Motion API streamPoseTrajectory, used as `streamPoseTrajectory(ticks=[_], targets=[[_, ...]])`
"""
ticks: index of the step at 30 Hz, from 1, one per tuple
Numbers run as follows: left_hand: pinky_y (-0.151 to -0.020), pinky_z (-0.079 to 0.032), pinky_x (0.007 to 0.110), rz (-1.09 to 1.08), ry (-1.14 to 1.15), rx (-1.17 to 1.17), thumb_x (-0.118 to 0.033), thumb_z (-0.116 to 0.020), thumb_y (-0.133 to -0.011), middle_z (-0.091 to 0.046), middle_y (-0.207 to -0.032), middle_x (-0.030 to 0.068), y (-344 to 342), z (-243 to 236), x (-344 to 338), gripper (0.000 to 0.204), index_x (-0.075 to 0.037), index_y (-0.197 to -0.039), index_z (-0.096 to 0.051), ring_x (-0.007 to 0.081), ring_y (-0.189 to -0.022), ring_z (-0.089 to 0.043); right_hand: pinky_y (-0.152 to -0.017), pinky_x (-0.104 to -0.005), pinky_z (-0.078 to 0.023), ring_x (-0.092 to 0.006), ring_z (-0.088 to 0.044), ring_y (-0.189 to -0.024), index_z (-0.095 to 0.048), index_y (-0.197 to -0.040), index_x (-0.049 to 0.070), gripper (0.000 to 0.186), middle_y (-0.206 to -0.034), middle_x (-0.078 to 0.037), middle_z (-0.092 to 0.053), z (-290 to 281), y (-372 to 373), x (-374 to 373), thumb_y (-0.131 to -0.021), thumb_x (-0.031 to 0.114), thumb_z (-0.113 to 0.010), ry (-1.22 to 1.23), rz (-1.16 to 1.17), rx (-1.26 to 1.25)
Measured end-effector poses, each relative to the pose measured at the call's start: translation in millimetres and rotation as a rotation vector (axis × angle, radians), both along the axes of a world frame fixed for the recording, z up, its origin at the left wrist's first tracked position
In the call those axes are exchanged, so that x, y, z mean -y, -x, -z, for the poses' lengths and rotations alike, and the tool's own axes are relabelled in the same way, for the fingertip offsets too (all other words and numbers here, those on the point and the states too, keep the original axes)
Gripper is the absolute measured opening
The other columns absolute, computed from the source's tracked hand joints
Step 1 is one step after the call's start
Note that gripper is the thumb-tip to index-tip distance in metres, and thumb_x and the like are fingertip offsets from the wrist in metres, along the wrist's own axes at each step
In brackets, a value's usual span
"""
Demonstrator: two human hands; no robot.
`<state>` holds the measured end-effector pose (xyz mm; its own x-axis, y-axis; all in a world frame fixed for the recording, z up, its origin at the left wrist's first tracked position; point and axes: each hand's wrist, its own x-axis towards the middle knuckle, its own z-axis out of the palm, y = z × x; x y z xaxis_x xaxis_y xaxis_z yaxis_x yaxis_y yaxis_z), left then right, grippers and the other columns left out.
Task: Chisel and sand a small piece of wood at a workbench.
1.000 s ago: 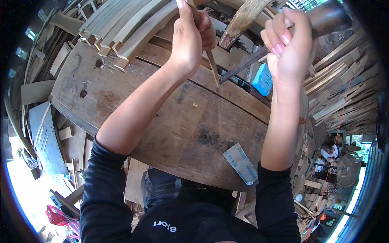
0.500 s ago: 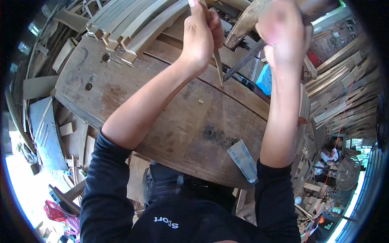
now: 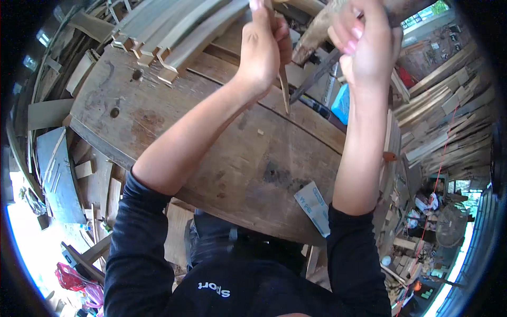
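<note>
At the top of the head view, my left hand [image 3: 262,50] is closed round a thin wooden strip [image 3: 284,90]. Its lower end points down at the workbench [image 3: 232,153], near a long groove. To the right of it my right hand [image 3: 365,50] is raised with its fingers curled in. What they hold, if anything, I cannot make out. A dark, narrow bar [image 3: 317,76] slants from beside the right hand down toward the strip's lower end. A rough wooden piece [image 3: 316,37] lies between the two hands, partly hidden behind the right one.
Long shaped wooden lengths [image 3: 174,31] lie across the bench's far left. A blue object [image 3: 341,104] sits beyond the groove, beside my right forearm. A pale printed strip [image 3: 312,207] lies near the front edge. Stacked boards [image 3: 438,116] fill the right side.
My right hand has shifted slightly left, and its fingers show more plainly. The left hand keeps its hold on the strip, almost still. The whole view has tilted a little.
</note>
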<state>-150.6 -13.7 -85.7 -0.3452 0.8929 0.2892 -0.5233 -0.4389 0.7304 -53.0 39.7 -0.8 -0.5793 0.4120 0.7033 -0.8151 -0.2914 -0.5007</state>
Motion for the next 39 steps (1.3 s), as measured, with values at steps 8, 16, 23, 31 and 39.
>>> streamPoseTrajectory(ticks=[8,16,23,31,39], targets=[[-0.048,-0.019,0.028,0.047,0.039,-0.020,-0.063,-0.019,-0.099,-0.024,-0.057,-0.0031,3,-3,2,0.059,-0.013,-0.068,-0.029,0.0113,-0.050,-0.020,-0.034,-0.0226,-0.024,-0.0057,-0.033,-0.035,-0.044,-0.062,0.011,0.030,-0.048,0.006,-0.036,-30,4,24,-0.088,0.013,-0.059,-0.076,0.870,0.673],[-0.050,-0.021,0.029,0.093,0.027,0.031,-0.063,-0.021,-0.099,-0.023,-0.057,-0.0031,5,-2,0,0.059,-0.013,-0.068,-0.030,0.0116,-0.051,-0.020,-0.040,-0.0249,-0.043,-0.0117,-0.049,-0.044,-0.056,-0.092,0.004,0.022,-0.063,-0.001,-0.053,-53,-19,25,-0.092,0.025,-0.061,-0.162,1.071,0.510],[-0.052,-0.020,0.028,0.056,0.022,0.054,-0.068,-0.024,-0.096,-0.022,-0.058,-0.0041,7,-2,1,0.062,-0.014,-0.067,-0.030,0.0116,-0.052,-0.019,-0.037,-0.0220,-0.036,-0.0075,-0.050,-0.043,-0.057,-0.089,0.006,0.012,-0.058,0.000,-0.051,-47,-34,26,-0.090,0.015,-0.065,-0.261,1.297,0.628],[-0.050,-0.018,0.028,0.140,-0.038,0.041,-0.071,-0.022,-0.094,-0.021,-0.055,-0.0048,8,0,1,0.065,-0.014,-0.063,-0.029,0.0104,-0.051,-0.018,-0.047,-0.0274,-0.038,-0.0101,-0.044,-0.052,-0.048,-0.085,0.003,0.017,-0.065,-0.002,-0.045,-38,-30,20,-0.089,0.008,-0.063,0.024,1.111,0.268],[-0.049,-0.017,0.028,0.133,-0.019,0.025,-0.073,-0.022,-0.093,-0.020,-0.055,-0.0049,4,-2,2,0.066,-0.014,-0.063,-0.029,0.0099,-0.050,-0.018,-0.038,-0.0205,-0.032,-0.0044,-0.039,-0.043,-0.046,-0.091,0.006,0.016,-0.061,0.004,-0.042,-35,-25,31,-0.095,0.013,-0.060,0.003,1.460,0.423]])
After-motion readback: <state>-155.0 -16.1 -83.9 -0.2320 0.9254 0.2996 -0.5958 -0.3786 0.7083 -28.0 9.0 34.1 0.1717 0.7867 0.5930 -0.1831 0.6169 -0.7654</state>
